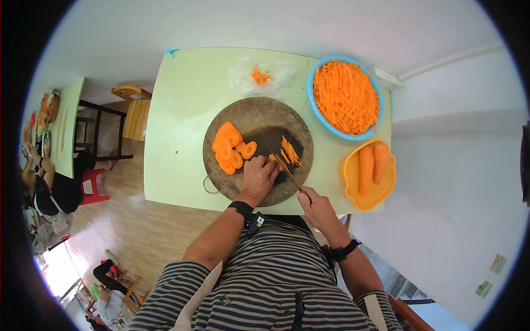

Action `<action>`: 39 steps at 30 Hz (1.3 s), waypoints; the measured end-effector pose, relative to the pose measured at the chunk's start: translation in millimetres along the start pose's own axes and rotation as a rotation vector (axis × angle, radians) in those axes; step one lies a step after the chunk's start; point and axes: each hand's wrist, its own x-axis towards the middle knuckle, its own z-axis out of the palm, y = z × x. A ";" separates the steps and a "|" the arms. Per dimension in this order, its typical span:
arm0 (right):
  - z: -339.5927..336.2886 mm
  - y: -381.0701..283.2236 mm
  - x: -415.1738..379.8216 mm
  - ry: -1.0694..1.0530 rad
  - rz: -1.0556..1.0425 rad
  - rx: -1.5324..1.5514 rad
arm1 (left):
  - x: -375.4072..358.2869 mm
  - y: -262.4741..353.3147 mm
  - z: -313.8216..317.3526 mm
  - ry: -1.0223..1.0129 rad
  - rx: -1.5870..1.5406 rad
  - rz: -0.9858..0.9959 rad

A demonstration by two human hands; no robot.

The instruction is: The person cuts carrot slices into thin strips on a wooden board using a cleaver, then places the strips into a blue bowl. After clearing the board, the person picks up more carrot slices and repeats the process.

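On a round wooden cutting board (223, 185), my left hand (259, 177) presses down with bent fingers on a small stack of carrot slices (273, 158), partly hidden by the fingers. My right hand (317, 207) is wrapped round the handle of a knife (288, 172), whose blade stands beside my left fingertips. A pile of round carrot slices (226, 148) lies on the left part of the board. Thin carrot strips (289, 151) lie just right of the blade, on a dark wet patch of the board.
A blue basin (312, 105) heaped with shredded carrot (345, 96) stands at the back right. Nearer is a yellow basket (352, 198) with whole carrots (365, 168). A plastic bag (243, 80) with carrot bits lies behind the board. People sit at far left and lower left.
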 end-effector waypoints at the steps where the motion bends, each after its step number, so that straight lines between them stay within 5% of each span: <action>1: 0.1 1.4 -3.8 -0.013 -0.003 -0.013 | -0.7 -1.0 -1.0 -0.016 0.001 -0.005; 12: 7.4 -7.2 9.3 -0.018 0.024 -0.140 | -1.1 -1.0 -2.2 -0.071 0.034 -0.008; 18: 10.9 1.2 21.5 0.078 -0.052 0.118 | 1.3 0.0 0.0 0.017 0.019 0.021; 32: 7.0 -11.4 10.0 -0.004 -0.015 -0.130 | 0.2 0.3 -3.8 -0.044 0.016 0.016; 39: 3.1 -3.3 10.9 0.034 -0.008 0.082 | 0.6 1.4 -2.3 0.010 -0.017 -0.009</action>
